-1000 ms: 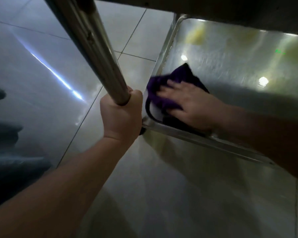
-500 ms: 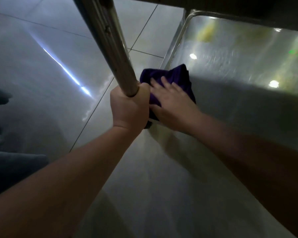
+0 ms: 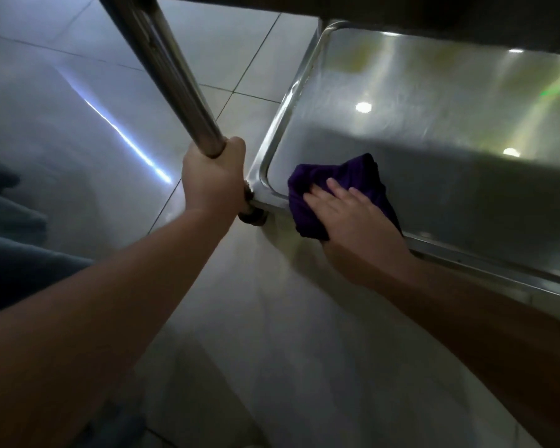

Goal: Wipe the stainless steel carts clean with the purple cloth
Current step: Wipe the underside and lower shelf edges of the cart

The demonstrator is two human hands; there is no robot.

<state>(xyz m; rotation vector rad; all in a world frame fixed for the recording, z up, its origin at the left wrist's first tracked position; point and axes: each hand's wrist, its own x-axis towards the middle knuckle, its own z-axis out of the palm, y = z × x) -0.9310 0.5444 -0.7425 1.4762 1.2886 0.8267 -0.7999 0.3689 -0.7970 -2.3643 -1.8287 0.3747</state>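
The stainless steel cart's bottom shelf (image 3: 434, 163) is a shiny tray with a raised rim, low over the floor. A crumpled purple cloth (image 3: 343, 176) lies on the shelf's near left corner and hangs over the front rim. My right hand (image 3: 346, 215) presses flat on the cloth with straight fingers. My left hand (image 3: 212, 179) grips the lower end of the cart's upright steel post (image 3: 172, 76), just left of the corner. A dark caster (image 3: 253, 216) shows under that corner.
Glossy grey floor tiles (image 3: 240, 318) surround the cart and reflect a bright light streak at left. The underside of an upper shelf (image 3: 401, 11) crosses the top of the view. Dark clothing (image 3: 10, 253) shows at the left edge.
My right hand slid the cloth from the shelf's left corner beside the post to the right along the front rim. My left hand kept its grip on the post.
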